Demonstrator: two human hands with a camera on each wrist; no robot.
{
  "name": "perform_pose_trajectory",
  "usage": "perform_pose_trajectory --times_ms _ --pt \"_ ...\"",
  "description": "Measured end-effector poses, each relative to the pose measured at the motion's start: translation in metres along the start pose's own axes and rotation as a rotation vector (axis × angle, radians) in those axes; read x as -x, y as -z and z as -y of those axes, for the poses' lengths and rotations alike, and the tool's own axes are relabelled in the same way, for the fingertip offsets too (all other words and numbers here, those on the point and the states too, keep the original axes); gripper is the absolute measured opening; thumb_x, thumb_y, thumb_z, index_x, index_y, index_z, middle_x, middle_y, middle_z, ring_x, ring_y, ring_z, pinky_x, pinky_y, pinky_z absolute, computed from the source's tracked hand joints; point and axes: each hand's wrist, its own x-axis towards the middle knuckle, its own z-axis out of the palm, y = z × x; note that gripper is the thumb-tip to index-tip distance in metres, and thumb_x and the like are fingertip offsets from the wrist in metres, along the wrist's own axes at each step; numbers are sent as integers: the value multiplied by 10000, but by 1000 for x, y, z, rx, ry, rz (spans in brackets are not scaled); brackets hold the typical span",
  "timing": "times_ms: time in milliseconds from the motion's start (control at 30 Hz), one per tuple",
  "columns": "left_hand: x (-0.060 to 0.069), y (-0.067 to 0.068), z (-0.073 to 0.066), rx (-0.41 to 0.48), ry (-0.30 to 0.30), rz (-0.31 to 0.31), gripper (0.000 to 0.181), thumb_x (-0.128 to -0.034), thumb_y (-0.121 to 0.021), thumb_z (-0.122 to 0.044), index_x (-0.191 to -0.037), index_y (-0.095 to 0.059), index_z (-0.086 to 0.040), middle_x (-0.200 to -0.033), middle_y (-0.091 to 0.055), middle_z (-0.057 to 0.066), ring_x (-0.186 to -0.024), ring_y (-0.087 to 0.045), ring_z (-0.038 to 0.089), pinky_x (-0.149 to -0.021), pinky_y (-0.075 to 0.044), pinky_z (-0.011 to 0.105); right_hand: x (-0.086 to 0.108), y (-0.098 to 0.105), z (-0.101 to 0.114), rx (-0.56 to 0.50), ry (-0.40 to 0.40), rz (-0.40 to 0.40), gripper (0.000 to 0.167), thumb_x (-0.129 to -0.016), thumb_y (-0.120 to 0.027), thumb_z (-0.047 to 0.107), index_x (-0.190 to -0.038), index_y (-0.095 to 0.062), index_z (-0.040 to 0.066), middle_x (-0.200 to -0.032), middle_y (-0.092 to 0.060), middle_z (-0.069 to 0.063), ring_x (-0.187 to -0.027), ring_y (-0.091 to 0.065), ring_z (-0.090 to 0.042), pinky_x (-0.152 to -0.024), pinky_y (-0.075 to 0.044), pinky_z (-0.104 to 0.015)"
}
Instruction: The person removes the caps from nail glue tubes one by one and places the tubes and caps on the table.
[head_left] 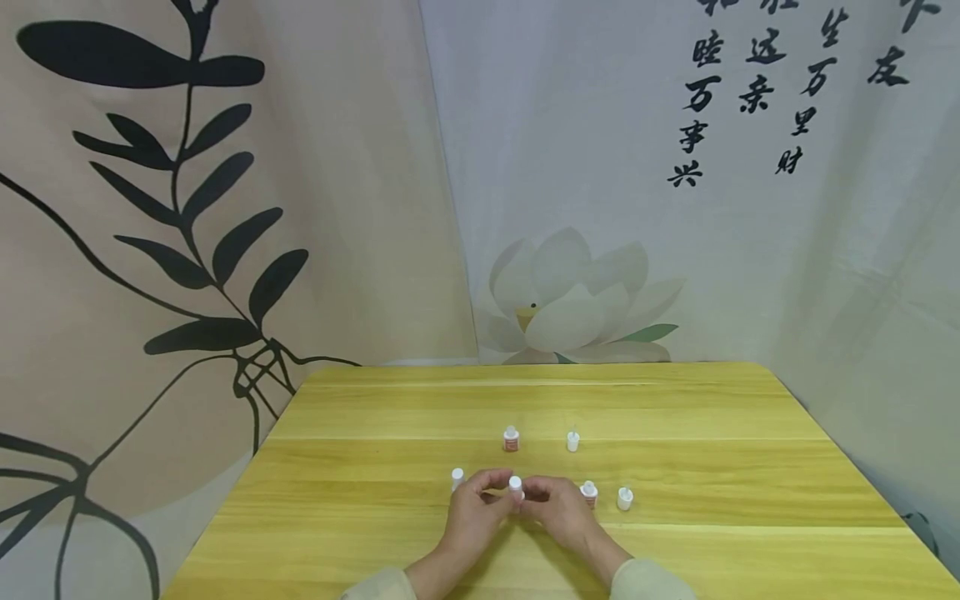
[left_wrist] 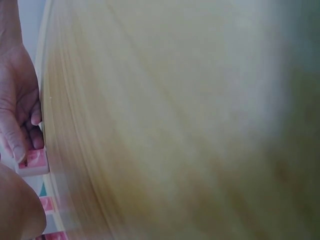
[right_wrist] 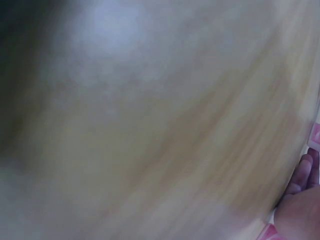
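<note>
Near-middle of the counter (head_left: 750,475), my left hand (head_left: 474,510) and right hand (head_left: 561,510) pinch a capped bottle (head_left: 516,486) | left bottle (head_left: 457,477): capped | far bottle (head_left: 512,441), right bottle (head_left: 589,495): uncapped, far cap (head_left: 573,442) and right cap (head_left: 625,498) rightward

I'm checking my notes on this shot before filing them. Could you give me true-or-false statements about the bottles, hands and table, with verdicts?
1. The left hand and right hand meet at a white-topped bottle. True.
2. The bottle beside the right hand lies on its side. False: that near bottle stands upright.
3. A far bottle stands beyond the hands. True.
4. The tabletop is black. False: the tabletop is yellowish, with wood grain.
</note>
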Motion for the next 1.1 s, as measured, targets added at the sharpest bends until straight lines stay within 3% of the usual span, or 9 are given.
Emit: perform_pose_trajectory --times_ms 400,667,867,1100 --pt "1 0 -4 -35 -5 -2 246 -824 -786 -61 -1050 -701 -11 -1036 -640 84 -743 -615 122 -624 -528 213 -1 -1 1 4 1 -14 199 -891 -745 171 -1069 -740 80 -1020 -726 -37 -960 -653 -203 -815 -544 -334" --pt "0 1 -4 -49 -23 -2 324 -836 -780 -69 -1131 -685 23 -1054 -648 94 -739 -629 127 -642 -539 217 -1 -1 3 -1 -3 -19 208 -881 -744 146 -1074 -738 67 -1011 -716 -33 -968 -642 -208 -840 -534 -382" --pt "-1 -1 -5 -74 0 -15 238 -839 -773 -55 -1064 -706 -20 -1034 -645 76 -733 -620 108 -628 -526 201 -1 -1 3 5 8 -19 217 -880 -749 149 -1078 -736 62 -1014 -722 -41 -967 -648 -212 -832 -537 -359" --pt "-1 -1 -8 -76 18 -13 237 -833 -762 -11 -1056 -689 17 -1026 -630 107 -733 -618 132 -617 -522 198 0 -1 3 -6 4 -10 215 -885 -746 157 -1079 -734 65 -1024 -724 -46 -974 -649 -218 -830 -539 -362"
